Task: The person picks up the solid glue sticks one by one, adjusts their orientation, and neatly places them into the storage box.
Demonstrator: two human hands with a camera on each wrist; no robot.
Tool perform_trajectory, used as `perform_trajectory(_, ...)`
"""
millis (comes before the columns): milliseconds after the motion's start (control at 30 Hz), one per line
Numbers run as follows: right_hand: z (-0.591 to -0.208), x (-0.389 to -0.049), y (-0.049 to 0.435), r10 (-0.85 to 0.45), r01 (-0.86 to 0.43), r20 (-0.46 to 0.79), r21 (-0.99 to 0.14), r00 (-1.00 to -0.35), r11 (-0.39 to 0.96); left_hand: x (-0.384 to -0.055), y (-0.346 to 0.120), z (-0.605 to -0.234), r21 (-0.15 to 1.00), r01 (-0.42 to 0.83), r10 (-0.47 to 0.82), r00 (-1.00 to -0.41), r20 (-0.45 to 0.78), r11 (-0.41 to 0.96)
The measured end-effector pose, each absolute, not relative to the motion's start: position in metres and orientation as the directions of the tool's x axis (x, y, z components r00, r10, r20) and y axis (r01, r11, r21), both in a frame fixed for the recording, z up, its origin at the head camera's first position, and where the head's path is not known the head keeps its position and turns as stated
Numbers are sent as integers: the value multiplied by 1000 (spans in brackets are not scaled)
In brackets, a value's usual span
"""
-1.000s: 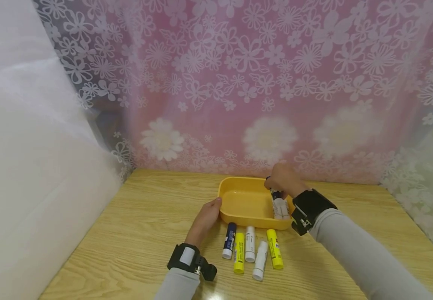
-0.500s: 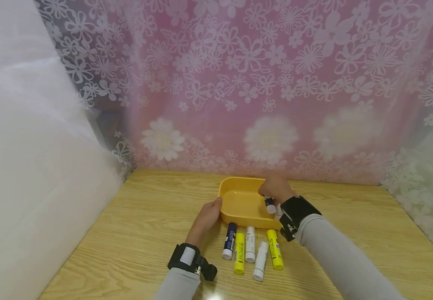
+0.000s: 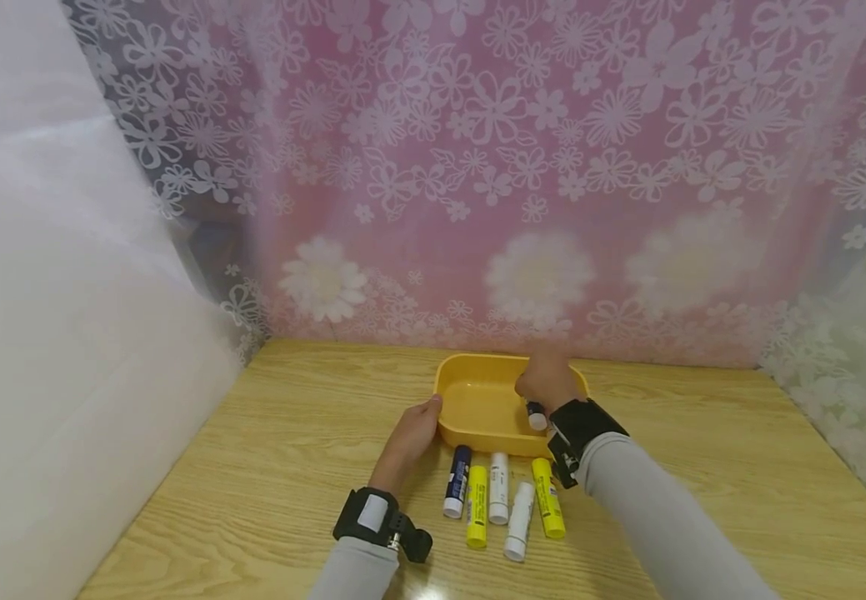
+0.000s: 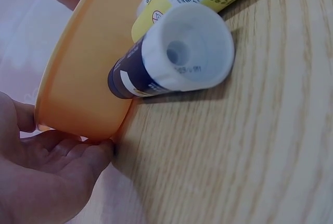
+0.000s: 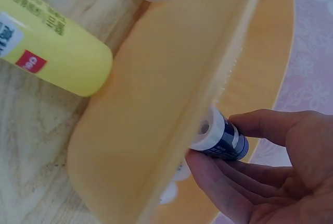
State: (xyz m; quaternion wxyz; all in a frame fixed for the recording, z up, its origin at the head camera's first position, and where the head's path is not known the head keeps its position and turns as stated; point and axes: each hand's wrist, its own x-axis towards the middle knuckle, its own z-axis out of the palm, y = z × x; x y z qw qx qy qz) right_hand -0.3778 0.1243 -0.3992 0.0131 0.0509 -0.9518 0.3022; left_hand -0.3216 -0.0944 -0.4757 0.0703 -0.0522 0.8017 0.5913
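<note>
Gripping a smooth, round-cornered tray [image 3: 478, 440] and dark cylindrical glue stick [image 5: 227, 141].

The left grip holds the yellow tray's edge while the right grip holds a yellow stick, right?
No: the stick is dark blue with a white end, as the right wrist view shows. The right grip does hold it; the left grip holds the yellow tray.

Wood-grain table [image 3: 290, 467] bearing yellow tray [image 3: 478, 439], navy glue stick [image 3: 458, 479], two yellow sticks [image 3: 477, 507], two white sticks [image 3: 498, 488]
</note>
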Motion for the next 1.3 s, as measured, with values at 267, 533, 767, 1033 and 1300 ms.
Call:
perform_trajectory(267,-410,-383,120,-76,-69,8,-494,-997,867,-321,-95,-475,937,-166,1,-985,-175,306)
perform_trajectory(533,-415,-377,127,-127,-138,56,-411,-990,901,-322,-93,-475,937,-181,-9,-982,-187,298)
perform_trajectory(767,-412,-372,129,-135,-150,67,-381,-989,912,-323,-93,-475,936,-194,-10,-980,-200,292)
perform_trajectory(1033,-414,-371,127,-107,-112,32,-378,-994,919,-323,-92,-475,938,-182,-12,-982,-186,295)
perform_trajectory(1300,-416,-374,129,-115,-114,20,-380,-993,918,-324,-92,-475,942,-175,-1,-983,-183,286)
